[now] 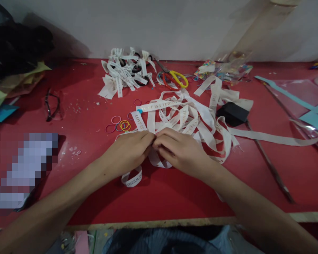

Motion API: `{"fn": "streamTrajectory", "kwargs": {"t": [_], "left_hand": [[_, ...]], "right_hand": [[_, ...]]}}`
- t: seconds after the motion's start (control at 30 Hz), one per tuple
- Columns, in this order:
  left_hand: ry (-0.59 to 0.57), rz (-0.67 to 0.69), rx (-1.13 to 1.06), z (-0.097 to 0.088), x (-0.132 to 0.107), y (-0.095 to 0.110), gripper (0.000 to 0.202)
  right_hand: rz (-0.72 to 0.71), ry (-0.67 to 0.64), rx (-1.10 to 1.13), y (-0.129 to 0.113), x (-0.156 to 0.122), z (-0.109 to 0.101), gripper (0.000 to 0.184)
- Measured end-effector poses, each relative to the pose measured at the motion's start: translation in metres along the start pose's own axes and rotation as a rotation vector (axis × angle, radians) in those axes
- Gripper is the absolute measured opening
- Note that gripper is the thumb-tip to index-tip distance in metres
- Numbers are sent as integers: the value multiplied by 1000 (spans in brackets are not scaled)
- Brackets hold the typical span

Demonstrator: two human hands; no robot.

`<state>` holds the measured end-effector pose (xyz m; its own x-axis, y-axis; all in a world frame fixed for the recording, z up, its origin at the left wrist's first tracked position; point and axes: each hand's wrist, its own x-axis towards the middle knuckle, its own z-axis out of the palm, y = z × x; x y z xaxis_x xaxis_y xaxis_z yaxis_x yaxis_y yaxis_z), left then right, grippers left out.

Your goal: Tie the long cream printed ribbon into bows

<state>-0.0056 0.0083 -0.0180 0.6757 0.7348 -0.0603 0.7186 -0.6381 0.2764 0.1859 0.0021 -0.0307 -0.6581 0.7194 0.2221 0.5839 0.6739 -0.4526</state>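
Observation:
My left hand (128, 151) and my right hand (178, 150) meet fingertip to fingertip over the red table (175, 190). Both are closed, pinching a piece of cream printed ribbon (134, 178) that loops out below my left hand. Just beyond my hands lies a loose tangle of the same ribbon (190, 118). Several coloured rubber bands (120, 125) lie to the left of it. A pile of finished ribbon bows (125, 74) sits farther back near the wall.
Scissors with red and yellow handles (175, 79) lie behind the tangle. A small black box (233, 113) rests on the ribbon at right, by a thin stick (270, 164). Black glasses (51, 104) lie at left. Clear plastic bags (228, 68) and blue paper (315, 118) are at right.

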Motion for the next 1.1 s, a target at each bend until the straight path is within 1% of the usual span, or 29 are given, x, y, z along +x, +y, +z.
{"fn": "streamTrajectory", "kwargs": {"t": [0.2, 0.5, 0.67, 0.83, 1.1], "left_hand": [[-12, -10, 13, 0, 1, 0, 8], [7, 9, 39, 2, 0, -1, 9], [-20, 0, 73, 1, 1, 2, 10], [-57, -14, 92, -1, 1, 3, 13], [-38, 13, 94, 0, 1, 2, 11]], "right_hand": [[4, -5, -7, 0, 0, 0, 16], [9, -34, -56, -1, -1, -1, 13], [2, -53, -103, -1, 0, 0, 10], [-5, -59, -125, -3, 0, -1, 12], [-11, -65, -157, -2, -1, -1, 10]]}}
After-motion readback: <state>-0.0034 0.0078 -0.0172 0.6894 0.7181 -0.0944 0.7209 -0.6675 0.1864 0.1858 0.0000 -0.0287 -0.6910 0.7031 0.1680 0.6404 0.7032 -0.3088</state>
